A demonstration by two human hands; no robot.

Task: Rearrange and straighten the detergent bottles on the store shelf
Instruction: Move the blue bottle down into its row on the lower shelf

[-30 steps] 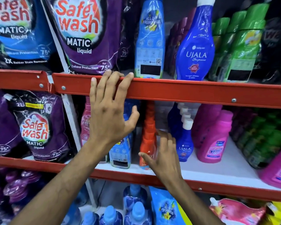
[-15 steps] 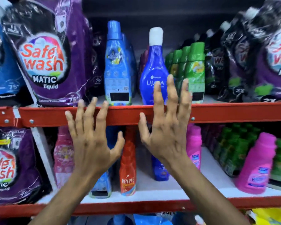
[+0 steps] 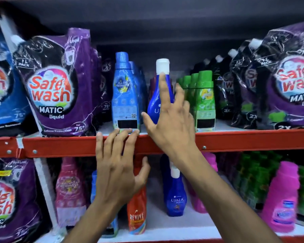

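1. The setting is a store shelf unit with red front rails [image 3: 63,146] and white boards, stocked on two levels.
2. At far left of the upper shelf stands a purple Safe Wash pouch [image 3: 60,88], upright.
3. Right of the pouch, a light blue bottle [image 3: 125,95] heads a row running back into the shelf.
4. The left hand [image 3: 118,172] is open, fingers spread. Its fingertips [image 3: 128,133] rest on the rail edge directly below the light blue bottle. It holds nothing.
5. The dark blue Ujala bottle [image 3: 162,88], white-capped, stands upright just right of the light blue bottle.
6. The right hand [image 3: 172,127] is open in front of the Ujala bottle, index finger lying up its neck, thumb toward its base. No closed grasp is visible.
7. Green bottles [image 3: 204,100] stand beside this hand's fingers; black pouches [image 3: 239,92] follow.
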